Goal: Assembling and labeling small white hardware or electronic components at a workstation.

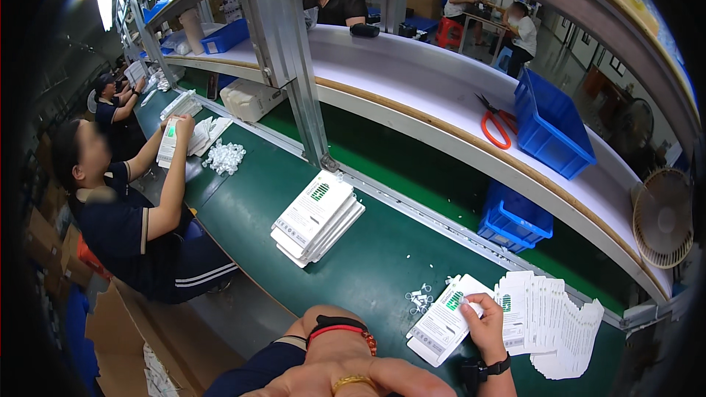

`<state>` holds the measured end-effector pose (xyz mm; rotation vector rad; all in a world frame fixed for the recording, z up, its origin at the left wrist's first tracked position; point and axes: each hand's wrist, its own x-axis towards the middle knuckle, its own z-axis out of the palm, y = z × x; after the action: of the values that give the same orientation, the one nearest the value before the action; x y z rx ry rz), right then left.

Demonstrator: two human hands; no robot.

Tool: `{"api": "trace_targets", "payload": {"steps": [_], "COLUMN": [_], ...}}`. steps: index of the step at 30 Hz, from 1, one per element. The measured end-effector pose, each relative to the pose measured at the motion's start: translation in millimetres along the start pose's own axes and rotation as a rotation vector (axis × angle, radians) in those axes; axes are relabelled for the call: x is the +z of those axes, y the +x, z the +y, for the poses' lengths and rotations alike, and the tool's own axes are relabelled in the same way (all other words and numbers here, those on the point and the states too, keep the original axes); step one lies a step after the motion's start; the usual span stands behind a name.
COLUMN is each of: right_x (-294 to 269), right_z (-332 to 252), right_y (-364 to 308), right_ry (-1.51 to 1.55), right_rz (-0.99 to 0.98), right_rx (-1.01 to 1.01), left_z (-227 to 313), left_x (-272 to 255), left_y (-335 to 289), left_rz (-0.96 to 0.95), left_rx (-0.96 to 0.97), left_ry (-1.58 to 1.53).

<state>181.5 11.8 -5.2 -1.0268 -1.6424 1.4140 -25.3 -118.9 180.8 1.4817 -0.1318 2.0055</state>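
My right hand [484, 327], with a black watch at the wrist, rests over a small stack of white printed cards [435, 332] with green print. Its thumb and forefinger are pinched together at the top card; a small pale bit shows at the fingertips, too small to name. My left hand [353, 375] looms large at the bottom, back of the hand up, with a gold ring and red and black bracelets. The lower edge cuts off its fingers. Small white looped plastic pieces [419, 298] lie left of the cards. Fanned-out white cards [562, 327] lie to the right.
A taller stack of white cards [316, 217] stands mid-table on the green tabletop [243, 209]. A co-worker [136, 206] at left handles cards beside a white heap [223, 157]. The shelf [434, 73] holds red-handled scissors [498, 123] and a blue bin [551, 125]. A metal post [287, 59] rises behind.
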Motion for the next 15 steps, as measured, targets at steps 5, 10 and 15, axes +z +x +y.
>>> {"api": "trace_targets", "payload": {"steps": [5, 10, 15], "right_x": [-8, -3, -6], "right_z": [6, 5, 8], "right_y": [-3, -2, -2], "right_ry": [-0.055, -0.044, -0.048], "right_rz": [0.034, 0.024, 0.025], "right_rx": [0.011, -0.002, 0.013], "left_z": [-7, -31, -45], "left_x": [3, -16, -7], "left_y": [11, -5, -9], "left_rz": [-0.054, -0.175, -0.056], "left_rx": [0.096, 0.345, 0.432], "left_ry": [-0.026, -0.057, 0.008]}}
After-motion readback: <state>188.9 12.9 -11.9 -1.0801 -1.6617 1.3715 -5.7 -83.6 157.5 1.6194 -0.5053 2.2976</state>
